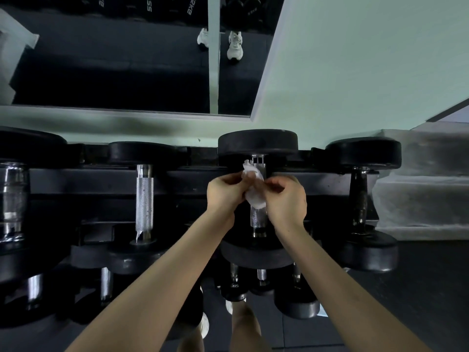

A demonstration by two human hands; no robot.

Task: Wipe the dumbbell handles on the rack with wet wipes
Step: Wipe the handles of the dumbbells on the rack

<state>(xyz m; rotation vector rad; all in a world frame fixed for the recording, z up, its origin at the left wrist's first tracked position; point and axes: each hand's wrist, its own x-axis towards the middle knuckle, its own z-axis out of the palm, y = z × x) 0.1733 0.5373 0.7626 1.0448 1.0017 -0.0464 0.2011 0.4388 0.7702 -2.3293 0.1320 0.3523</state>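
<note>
Where the rack [63,184] starts on the left, a big dumbbell [12,199] lies across its bars, so its shiny handle faces up and is easy to reach. Next to it is a rough silver handle [144,199], bare, with no wipe on it.

Then comes the left hand [223,191]. Its fingers are curled and pinch one edge of the white wet wipe [253,196]. The wipe sits on the middle dumbbell handle [258,219], on its far half; the near half shows bare below. The right hand [286,199] pinches the other edge with curled fingers.

I think both hands hold the wipe so it can hug the bar and rub it. I cannot tell if it goes all the way round.

Last on the right is a dark handle [360,199], with no hand on it.
</note>
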